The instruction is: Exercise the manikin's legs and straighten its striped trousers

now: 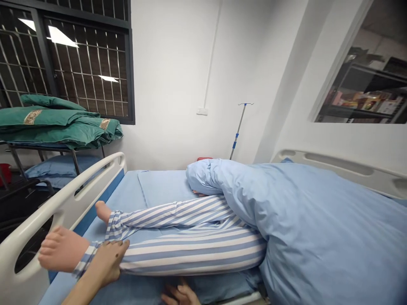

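Observation:
A life-size manikin with smooth feet (65, 250) lies on the bed in blue-and-white striped trousers (190, 250), legs stretched toward the left. My left hand (110, 258) is closed over the nearer lower leg just above the ankle, its fingers across the top of the trouser cuff. Low at the front edge of the mattress, my right hand (181, 294) is just below the nearer leg, slightly blurred, fingers apart and holding nothing I can see. A light blue quilt (305, 220) covers the upper body, which is hidden.
A white bed end board (92, 180) stands beyond the feet, another board (337, 163) at the right. Behind the bed rises a drip stand (238, 131). Green folded bedding (57, 123) lies on a rack at the left, beneath a barred window (85, 67).

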Motion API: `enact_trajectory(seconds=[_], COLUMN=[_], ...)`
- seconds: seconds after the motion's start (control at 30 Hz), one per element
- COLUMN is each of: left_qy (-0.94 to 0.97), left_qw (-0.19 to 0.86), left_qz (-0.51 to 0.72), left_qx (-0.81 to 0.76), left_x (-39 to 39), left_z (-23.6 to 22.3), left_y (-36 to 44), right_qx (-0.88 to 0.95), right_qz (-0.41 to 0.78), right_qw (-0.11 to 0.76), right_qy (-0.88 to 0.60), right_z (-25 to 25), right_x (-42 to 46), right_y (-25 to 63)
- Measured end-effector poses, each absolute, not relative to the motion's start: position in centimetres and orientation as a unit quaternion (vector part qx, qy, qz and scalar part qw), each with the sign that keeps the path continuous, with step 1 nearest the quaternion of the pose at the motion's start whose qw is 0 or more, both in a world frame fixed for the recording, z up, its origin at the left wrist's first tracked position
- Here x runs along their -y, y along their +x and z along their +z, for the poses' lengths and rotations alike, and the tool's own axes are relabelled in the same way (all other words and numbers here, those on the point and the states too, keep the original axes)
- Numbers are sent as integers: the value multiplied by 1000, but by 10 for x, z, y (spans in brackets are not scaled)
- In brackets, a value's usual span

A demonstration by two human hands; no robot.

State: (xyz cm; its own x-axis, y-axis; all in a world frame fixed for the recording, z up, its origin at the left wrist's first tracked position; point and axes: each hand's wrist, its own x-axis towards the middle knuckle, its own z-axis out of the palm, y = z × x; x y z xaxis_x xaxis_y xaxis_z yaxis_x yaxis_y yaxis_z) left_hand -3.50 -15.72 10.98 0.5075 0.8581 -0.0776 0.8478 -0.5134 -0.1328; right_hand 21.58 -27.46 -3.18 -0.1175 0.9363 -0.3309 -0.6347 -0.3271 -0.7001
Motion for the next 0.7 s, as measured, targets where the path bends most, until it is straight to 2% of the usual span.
enact_trajectory(seconds=[0.13,0.37,0.57,0.7], left_qy=[-865,-847,-827,-799], left_qw=[46,-36,-90,-157], left_qz=[71,-25,-189,-224], left_qx=[495,529,522,535], left_x=[166,172,162,167], left_z=[136,88,86,67], left_y=[-32,-17,54,84], right_qx=[127,156,226,232], right_qz=[716,638,544,533], right_qw=[625,687,744,734], right_qy=[-283,-311,-315,-351], right_z=[-17,35,121,137], right_x=[263,274,274,273], right_y=[209,223,260,270])
